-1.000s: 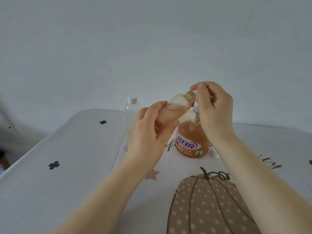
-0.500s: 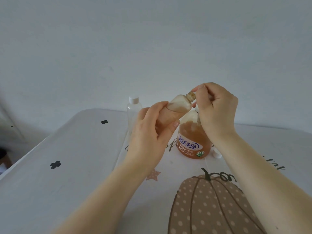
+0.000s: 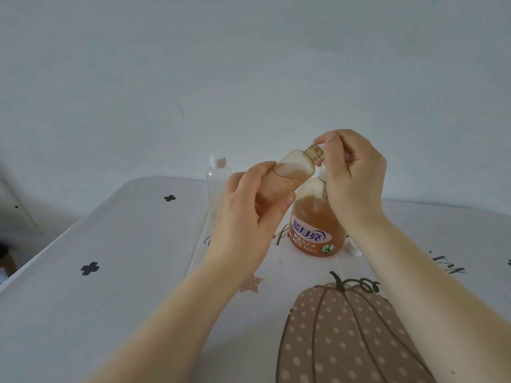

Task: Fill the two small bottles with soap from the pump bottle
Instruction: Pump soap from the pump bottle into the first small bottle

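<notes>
- White worktop (image 3: 116,272) (pumpkin print) carries a capped small bottle (image 3: 218,181) at left.
- Your left hand (image 3: 249,217) fingers wrap the tilted open bottle (image 3: 287,175).
- Your right hand (image 3: 352,178) fingers curl on the pump bottle (image 3: 315,225) head.

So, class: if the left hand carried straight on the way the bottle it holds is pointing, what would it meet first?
Most likely the right hand, which is curled over the pump head beside the open neck of the small bottle that the left hand holds tilted up and right. Depth is hard to judge from one view.
</notes>
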